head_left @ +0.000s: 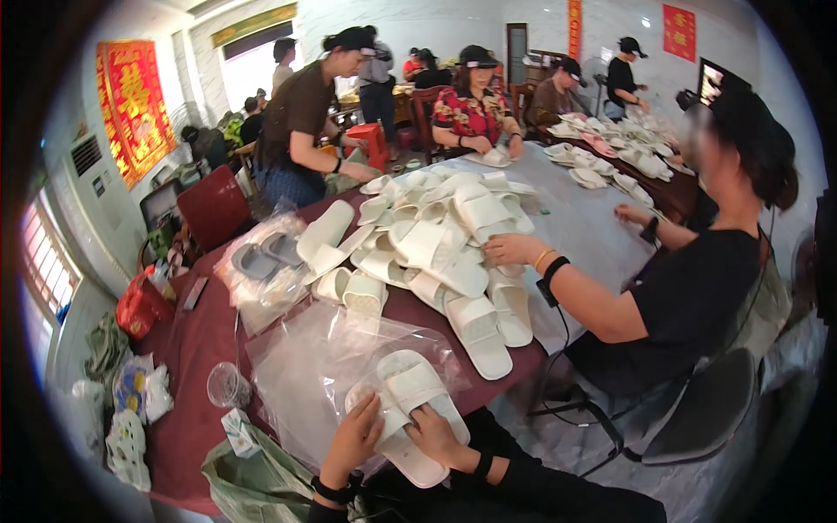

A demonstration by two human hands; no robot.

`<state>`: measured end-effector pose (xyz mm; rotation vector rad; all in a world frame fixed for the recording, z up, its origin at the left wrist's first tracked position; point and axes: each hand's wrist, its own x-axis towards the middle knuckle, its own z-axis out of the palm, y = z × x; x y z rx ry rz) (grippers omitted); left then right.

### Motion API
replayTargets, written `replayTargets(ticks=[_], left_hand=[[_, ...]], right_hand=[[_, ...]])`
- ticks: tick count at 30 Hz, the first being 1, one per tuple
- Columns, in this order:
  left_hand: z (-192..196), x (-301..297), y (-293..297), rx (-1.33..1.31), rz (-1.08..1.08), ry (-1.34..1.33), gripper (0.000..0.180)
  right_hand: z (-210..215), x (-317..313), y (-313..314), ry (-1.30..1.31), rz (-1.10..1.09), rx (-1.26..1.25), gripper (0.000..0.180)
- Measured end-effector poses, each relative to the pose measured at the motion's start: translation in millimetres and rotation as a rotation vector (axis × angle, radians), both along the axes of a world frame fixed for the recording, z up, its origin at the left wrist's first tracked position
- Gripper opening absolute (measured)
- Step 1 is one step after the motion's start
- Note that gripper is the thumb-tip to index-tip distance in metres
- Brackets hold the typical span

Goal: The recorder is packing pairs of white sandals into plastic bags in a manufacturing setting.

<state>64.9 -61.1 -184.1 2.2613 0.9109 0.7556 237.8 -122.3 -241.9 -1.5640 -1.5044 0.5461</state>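
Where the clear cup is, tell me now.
In the head view's lower left, the clear cup sits on the dark red tablecloth, just beyond the small white box.

There are two held white slippers (pixel 415 383), two grey slippers (pixel 254 261) and one clear cup (pixel 228 387).

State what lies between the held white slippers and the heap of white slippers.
In the head view, clear, crinkled plastic film lies there, over dark-red cloth.
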Motion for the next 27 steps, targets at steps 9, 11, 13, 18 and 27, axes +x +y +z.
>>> replayTargets(ticks=[9, 11, 13, 18, 27], left_hand=[[-0.2, 14.8, -7.3, 0.634, 0.152, 0.280, 0.030], [2.0, 20.7, -14.2, 0.658, 0.178, 0.279, 0.032], [1.1, 26.1, -19.9, 0.667, 0.165, 0.286, 0.031], [0.0, 36.7, -30.1, 0.650, 0.131, 0.269, 0.031], [0.9, 42.5, -32.5, 0.568, 0.007, 0.217, 0.037]], right_hand=[[0.1, -5.0, 1.0, -0.062, -0.071, 0.092, 0.020], [1.4, -5.7, 3.3, -0.057, -0.100, 0.102, 0.020], [5.4, -6.4, 6.1, -0.056, -0.120, 0.112, 0.019], [7.5, -5.2, 12.7, -0.081, -0.140, 0.188, 0.017], [-3.1, -11.4, 12.3, -0.161, -0.112, 0.272, 0.021]])
